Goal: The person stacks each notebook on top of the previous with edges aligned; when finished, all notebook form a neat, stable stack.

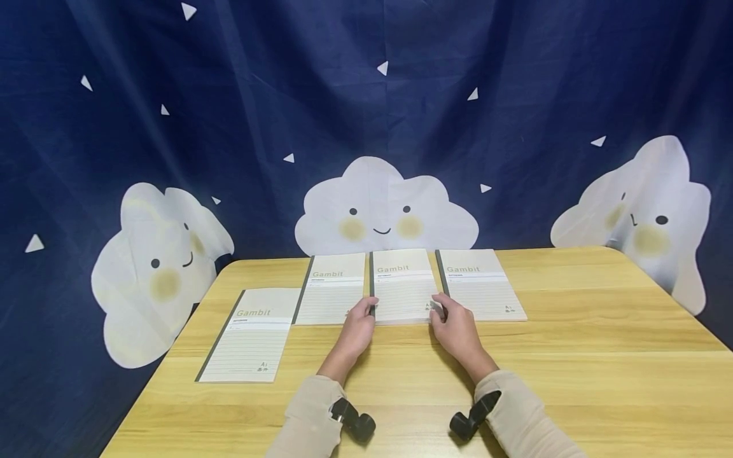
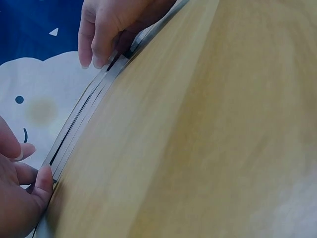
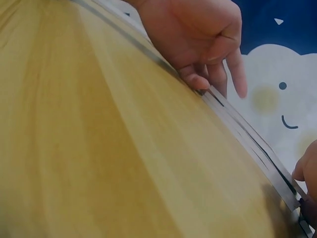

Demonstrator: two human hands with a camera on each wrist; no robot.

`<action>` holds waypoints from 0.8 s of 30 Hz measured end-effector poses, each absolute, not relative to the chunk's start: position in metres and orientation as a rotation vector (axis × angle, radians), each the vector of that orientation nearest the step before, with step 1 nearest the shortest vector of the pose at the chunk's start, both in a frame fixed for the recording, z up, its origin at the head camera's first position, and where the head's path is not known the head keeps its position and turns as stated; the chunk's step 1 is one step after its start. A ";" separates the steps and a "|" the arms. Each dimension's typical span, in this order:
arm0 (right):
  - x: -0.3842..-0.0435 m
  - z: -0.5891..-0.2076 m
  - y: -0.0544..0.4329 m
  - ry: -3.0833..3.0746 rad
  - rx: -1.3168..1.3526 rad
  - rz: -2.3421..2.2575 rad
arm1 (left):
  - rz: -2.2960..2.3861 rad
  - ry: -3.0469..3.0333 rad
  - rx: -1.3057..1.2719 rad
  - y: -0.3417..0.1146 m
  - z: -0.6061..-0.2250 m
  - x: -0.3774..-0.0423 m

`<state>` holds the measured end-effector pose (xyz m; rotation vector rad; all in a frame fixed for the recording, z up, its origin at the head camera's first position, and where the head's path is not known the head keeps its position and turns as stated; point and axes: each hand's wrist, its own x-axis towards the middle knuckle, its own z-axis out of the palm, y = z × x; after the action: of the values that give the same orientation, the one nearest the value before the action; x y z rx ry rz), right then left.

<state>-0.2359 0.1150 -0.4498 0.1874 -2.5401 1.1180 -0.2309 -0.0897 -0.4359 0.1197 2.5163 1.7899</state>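
A white Gambit notebook point(image 1: 401, 286) with a dark spine strip lies at the centre of a row near the table's far edge. My left hand point(image 1: 356, 331) grips its left side near the front corner. On the opposite side, my right hand point(image 1: 457, 327) holds the right edge, thumb toward me and fingers bent at the side. Seen low in the left wrist view, the notebook's front edge point(image 2: 81, 121) shows several thin layers with dark gaps. The left hand point(image 2: 20, 193) and right hand point(image 2: 116, 25) sit at its two ends there.
Matching notebooks flank it: one to the left point(image 1: 330, 296), one to the right point(image 1: 483, 292). Another notebook point(image 1: 246, 343) lies farther left and nearer to me, its upper corner beside the row. Behind the wooden table point(image 1: 601, 356) hangs a blue curtain point(image 1: 401, 114) with clouds.
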 end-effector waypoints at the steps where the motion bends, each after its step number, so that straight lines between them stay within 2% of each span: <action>1: -0.235 -0.450 0.115 -2.538 0.197 1.096 | 1.788 2.520 0.121 -0.089 -0.436 -0.231; 24: -0.230 -0.448 0.113 -2.572 0.174 0.940 | 1.729 2.522 0.148 -0.090 -0.432 -0.229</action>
<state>-0.2300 0.1126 -0.4477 0.1744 -2.5716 0.9395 -0.2288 -0.0900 -0.4325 0.1476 2.5216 1.7290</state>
